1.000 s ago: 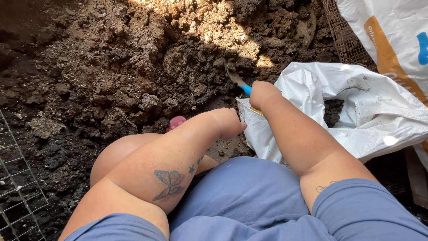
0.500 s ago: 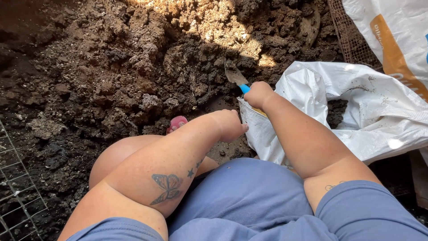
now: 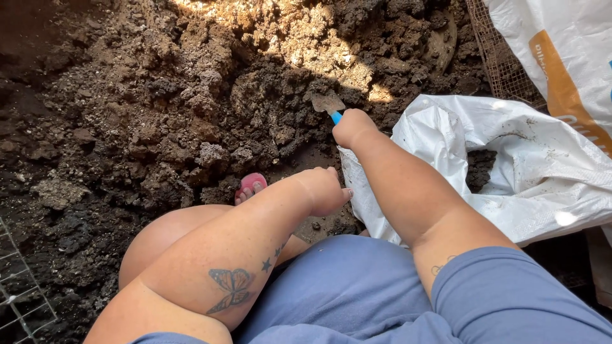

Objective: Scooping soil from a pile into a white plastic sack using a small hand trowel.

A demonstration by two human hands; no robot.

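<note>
My right hand (image 3: pixel 352 127) grips the blue handle of a small trowel (image 3: pixel 327 104), whose soiled blade points into the dark clumpy soil (image 3: pixel 191 102) ahead. My left hand (image 3: pixel 325 190) is curled with its fingers closed, down at the edge of a white plastic sack (image 3: pixel 510 172); whether it pinches the sack's edge I cannot tell. The open sack lies to my right with dark soil inside. A butterfly tattoo shows on my left forearm.
A bent knee and a foot in a pink sandal (image 3: pixel 250 186) rest on the soil below my left hand. Wire mesh (image 3: pixel 19 286) lies at the lower left, more mesh (image 3: pixel 497 57) at the upper right. A second white and orange bag (image 3: pixel 561 57) stands behind the sack.
My right hand has pushed the trowel forward and left into the soil pile, away from the sack. My left hand has stayed at the sack's edge.
</note>
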